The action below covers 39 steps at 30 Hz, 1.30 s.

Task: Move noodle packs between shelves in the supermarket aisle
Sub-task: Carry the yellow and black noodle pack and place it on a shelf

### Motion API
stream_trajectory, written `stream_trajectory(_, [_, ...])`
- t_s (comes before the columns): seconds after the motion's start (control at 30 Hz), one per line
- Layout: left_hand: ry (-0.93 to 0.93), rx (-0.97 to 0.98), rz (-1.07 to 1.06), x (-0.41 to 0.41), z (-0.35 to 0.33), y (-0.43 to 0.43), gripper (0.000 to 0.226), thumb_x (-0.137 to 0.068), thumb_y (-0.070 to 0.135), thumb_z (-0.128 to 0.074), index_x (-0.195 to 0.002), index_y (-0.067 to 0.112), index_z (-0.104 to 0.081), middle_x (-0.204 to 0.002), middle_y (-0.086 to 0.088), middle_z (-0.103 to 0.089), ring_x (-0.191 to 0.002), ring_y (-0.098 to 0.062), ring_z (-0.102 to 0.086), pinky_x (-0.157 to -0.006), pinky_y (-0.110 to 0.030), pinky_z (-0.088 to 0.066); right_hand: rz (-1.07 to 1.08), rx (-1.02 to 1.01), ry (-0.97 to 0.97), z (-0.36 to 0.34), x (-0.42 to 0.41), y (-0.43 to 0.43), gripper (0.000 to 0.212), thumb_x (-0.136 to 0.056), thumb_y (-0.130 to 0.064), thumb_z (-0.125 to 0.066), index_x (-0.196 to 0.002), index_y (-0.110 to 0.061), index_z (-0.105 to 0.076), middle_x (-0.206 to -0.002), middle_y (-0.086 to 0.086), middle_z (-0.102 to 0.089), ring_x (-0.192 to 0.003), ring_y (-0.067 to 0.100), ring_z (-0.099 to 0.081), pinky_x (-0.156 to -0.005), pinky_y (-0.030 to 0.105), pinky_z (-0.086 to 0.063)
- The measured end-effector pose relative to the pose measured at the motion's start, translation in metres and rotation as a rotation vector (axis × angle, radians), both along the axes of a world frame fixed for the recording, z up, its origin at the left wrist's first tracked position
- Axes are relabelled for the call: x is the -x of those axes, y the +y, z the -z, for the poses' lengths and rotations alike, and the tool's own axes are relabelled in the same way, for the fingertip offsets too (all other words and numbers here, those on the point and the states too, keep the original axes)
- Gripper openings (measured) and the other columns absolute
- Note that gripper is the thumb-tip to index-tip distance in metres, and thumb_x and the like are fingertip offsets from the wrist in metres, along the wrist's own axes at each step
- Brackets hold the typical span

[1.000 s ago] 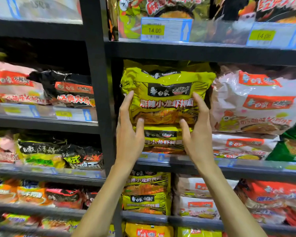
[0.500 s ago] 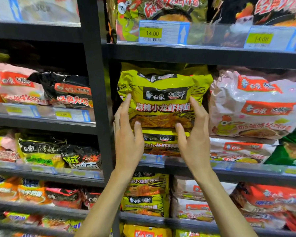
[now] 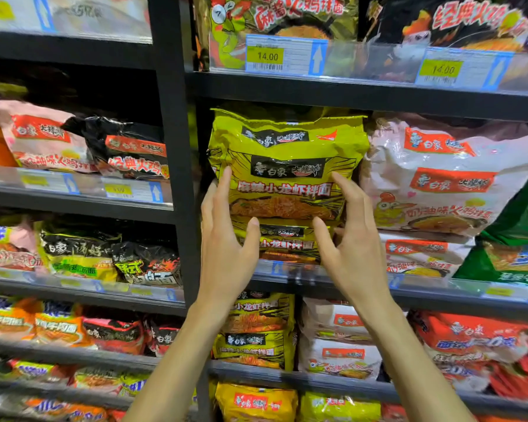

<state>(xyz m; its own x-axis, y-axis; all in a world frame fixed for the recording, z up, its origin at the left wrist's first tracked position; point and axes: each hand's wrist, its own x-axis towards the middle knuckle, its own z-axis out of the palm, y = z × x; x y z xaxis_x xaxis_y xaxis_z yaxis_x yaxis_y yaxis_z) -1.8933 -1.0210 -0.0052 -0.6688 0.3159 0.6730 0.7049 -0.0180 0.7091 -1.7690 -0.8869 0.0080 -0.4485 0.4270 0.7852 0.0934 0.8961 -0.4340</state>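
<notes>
1. Neither grip is closed on anything: the left hand point(image 3: 226, 254) and the right hand point(image 3: 352, 248) are both spread, fingers apart, at the lower corners of the yellow-green noodle pack point(image 3: 287, 166).
2. The left hand's fingertips lie against the pack's lower left edge, with the thumb pointing up at its bottom rim; whether they press or only brush it, I cannot tell.
3. The right hand's forefinger reaches up along the pack's lower right side, and its thumb sits just under the bottom edge.
4. The yellow-green noodle pack stands upright on the shelf point(image 3: 433, 287), atop a second pack of the same kind point(image 3: 284, 242) lying flat beneath it.
5. Just to the right of that pack leans a pale pink noodle pack point(image 3: 448, 178), touching its side.
6. Directly above it, on the next shelf up, a yellow price tag point(image 3: 265, 56) reads 14.00.
7. To the pack's left runs the black upright post point(image 3: 171, 147), and past the post sit a black pack point(image 3: 128, 144) and more pink ones.
8. Below the pack, one shelf down, further yellow-green packs point(image 3: 256, 333) are stacked.
</notes>
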Motion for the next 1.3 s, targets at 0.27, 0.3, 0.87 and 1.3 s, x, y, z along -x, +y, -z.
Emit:
stream_trajectory(0.27, [0.005,0.026,-0.005,-0.013,0.001,-0.015,0.071,-0.100,0.016,-0.059,-0.159,0.034,-0.023,-0.167,0.009,-0.015,-0.150,0.005,-0.016,-0.104,0.007,-0.014,-0.002,-0.004,-0.087,-0.001,-0.020,-0.009,0.072,-0.097,-0.021,-0.061,-0.154,-0.040,-0.023,-0.154,-0.009,-0.034,-0.127,0.019,-0.054,-0.079,0.040,-0.057])
stream_trajectory(0.3, [0.004,0.046,0.010,-0.014,0.001,-0.017,0.070,-0.101,0.016,-0.058,-0.159,0.034,-0.023,-0.167,0.009,-0.015,-0.151,0.002,-0.018,-0.105,0.003,-0.017,0.011,-0.008,-0.118,-0.001,-0.023,-0.010,0.071,-0.096,-0.022,-0.061,-0.154,-0.039,-0.023,-0.154,-0.009,-0.034,-0.127,0.018,-0.053,-0.078,0.040,-0.056])
stream_trajectory(0.87, [0.442,1.153,-0.055,-0.039,-0.028,-0.057,0.059,-0.102,0.053,-0.043,-0.155,0.033,-0.027,-0.158,0.000,-0.036,-0.145,-0.027,-0.033,-0.111,-0.048,-0.040,0.337,-0.205,-1.033,-0.031,-0.107,-0.030,0.069,-0.097,-0.052,-0.054,-0.155,-0.033,-0.022,-0.161,0.006,-0.028,-0.147,0.030,-0.028,-0.116,0.045,-0.034])
stream_trajectory(1.3, [0.632,1.258,0.089,-0.169,-0.057,-0.020,0.062,-0.101,0.058,-0.041,-0.157,0.036,-0.024,-0.158,-0.003,-0.038,-0.144,-0.031,-0.036,-0.109,-0.050,-0.040,0.458,-0.087,-1.094,-0.040,-0.253,-0.039,0.069,-0.099,-0.052,-0.049,-0.157,-0.032,-0.018,-0.160,0.002,-0.030,-0.146,0.032,-0.028,-0.109,0.049,-0.038])
